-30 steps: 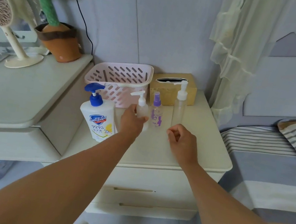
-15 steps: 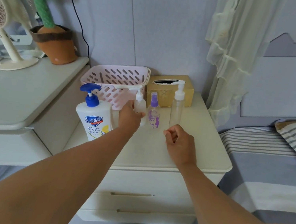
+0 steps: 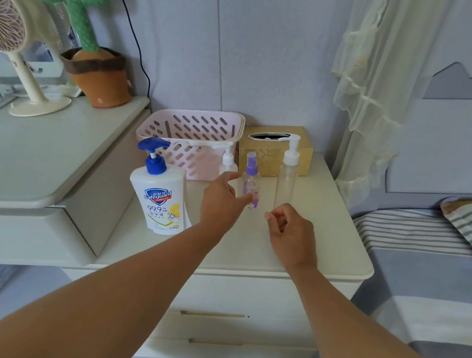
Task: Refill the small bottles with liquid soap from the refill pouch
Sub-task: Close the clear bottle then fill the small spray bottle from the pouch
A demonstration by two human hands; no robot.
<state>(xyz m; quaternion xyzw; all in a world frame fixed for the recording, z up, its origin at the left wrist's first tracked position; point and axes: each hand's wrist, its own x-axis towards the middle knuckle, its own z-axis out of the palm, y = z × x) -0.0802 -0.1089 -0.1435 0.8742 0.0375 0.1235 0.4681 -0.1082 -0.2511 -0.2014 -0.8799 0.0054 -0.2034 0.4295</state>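
Three small clear bottles stand in a row on the cream nightstand (image 3: pixel 329 242): a short white-pump bottle (image 3: pixel 228 159), a purple-capped spray bottle (image 3: pixel 250 178) and a tall white-pump bottle (image 3: pixel 286 180). A large white soap bottle with a blue pump (image 3: pixel 162 195) stands to their left. My left hand (image 3: pixel 220 201) is spread just in front of the short pump bottle, its thumb lying across the lower part of the spray bottle; whether it touches is unclear. My right hand (image 3: pixel 291 233) hovers before the tall bottle, fingers loosely curled and holding nothing.
A pink slotted basket (image 3: pixel 190 124) and a gold tissue box (image 3: pixel 272 153) sit behind the bottles against the wall. To the left is a higher desk with a fan (image 3: pixel 1 21) and a potted cactus (image 3: pixel 97 75). A striped bed (image 3: pixel 429 269) borders the right.
My left hand has let go of the short pump bottle, opened its fingers and shifted right toward the spray bottle. My right hand has stayed in place.
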